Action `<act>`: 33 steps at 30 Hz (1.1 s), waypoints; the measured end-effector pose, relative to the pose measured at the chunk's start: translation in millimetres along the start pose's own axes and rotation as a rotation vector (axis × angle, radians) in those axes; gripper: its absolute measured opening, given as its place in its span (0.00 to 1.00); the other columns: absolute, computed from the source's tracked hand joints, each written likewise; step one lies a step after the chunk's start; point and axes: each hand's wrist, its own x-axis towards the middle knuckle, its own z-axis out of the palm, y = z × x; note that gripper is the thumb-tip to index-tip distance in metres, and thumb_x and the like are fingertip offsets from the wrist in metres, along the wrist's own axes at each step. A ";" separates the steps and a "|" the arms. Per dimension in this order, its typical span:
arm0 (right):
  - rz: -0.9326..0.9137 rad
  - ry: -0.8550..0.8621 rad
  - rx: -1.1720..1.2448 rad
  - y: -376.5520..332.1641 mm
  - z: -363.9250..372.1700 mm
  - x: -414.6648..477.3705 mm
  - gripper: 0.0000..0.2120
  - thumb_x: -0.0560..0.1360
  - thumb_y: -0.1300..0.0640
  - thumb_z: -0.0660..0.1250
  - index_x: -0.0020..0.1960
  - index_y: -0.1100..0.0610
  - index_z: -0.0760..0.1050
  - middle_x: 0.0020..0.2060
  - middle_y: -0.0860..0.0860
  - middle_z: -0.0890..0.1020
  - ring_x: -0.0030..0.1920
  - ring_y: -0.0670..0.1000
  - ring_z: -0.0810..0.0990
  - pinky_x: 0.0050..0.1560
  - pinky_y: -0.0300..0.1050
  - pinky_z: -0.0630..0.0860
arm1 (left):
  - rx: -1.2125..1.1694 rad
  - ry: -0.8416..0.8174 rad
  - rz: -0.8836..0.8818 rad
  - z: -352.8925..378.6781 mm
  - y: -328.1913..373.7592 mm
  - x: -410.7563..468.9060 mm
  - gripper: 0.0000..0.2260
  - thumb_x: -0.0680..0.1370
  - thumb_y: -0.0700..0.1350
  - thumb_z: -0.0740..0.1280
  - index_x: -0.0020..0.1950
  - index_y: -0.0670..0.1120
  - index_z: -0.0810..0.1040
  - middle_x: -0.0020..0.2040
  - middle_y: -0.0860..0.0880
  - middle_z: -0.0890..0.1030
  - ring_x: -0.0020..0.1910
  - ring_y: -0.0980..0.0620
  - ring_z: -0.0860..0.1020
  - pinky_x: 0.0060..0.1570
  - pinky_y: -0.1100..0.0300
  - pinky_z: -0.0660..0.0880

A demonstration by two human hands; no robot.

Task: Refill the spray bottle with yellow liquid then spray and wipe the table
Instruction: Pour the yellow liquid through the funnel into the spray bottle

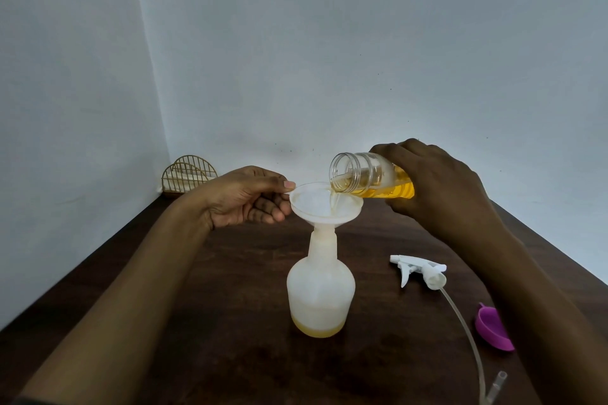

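Yellow liquid [396, 190] running from tilted clear jar [365, 174] gripped in right hand [437, 187] into white funnel [324, 204] pinched at rim by left hand [245, 197], atop upright spray bottle [320, 289] mid-table [230, 289], trigger head [421, 271] alongside.

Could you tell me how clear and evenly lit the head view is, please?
Head view: soft, even light, no hard glare; wide-angle bending at the table edges; spray bottle and funnel sharp; the wire rack slightly soft.

Funnel [325, 200] in bottle [320, 293]; sprayer head [424, 273] lies to its right.
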 end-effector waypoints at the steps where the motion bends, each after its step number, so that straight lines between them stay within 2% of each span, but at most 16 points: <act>1: 0.001 0.002 0.000 0.2 0.3 0.0 0.29 0.64 0.59 0.75 0.63 0.46 0.72 0.50 0.47 0.78 0.47 0.54 0.76 0.35 0.42 0.65 | 0.001 -0.001 0.000 0.1 0.3 0.0 0.17 0.56 0.54 0.80 0.34 0.43 0.83 0.30 0.45 0.82 0.25 0.55 0.80 0.24 0.66 0.77; 22: -0.007 0.015 -0.010 0.5 1.3 0.0 0.29 0.64 0.58 0.75 0.62 0.45 0.72 0.50 0.46 0.78 0.47 0.53 0.76 0.34 0.42 0.67 | 0.003 0.008 0.001 1.8 0.8 -1.4 0.18 0.55 0.54 0.81 0.34 0.43 0.83 0.30 0.45 0.82 0.25 0.55 0.80 0.24 0.66 0.76; 33: 0.002 0.006 -0.004 0.4 1.3 -0.5 0.29 0.64 0.58 0.75 0.63 0.45 0.72 0.51 0.46 0.78 0.48 0.53 0.76 0.35 0.43 0.68 | 0.014 0.039 -0.003 2.9 1.2 -2.3 0.09 0.64 0.49 0.73 0.32 0.43 0.82 0.29 0.45 0.81 0.24 0.55 0.79 0.24 0.66 0.76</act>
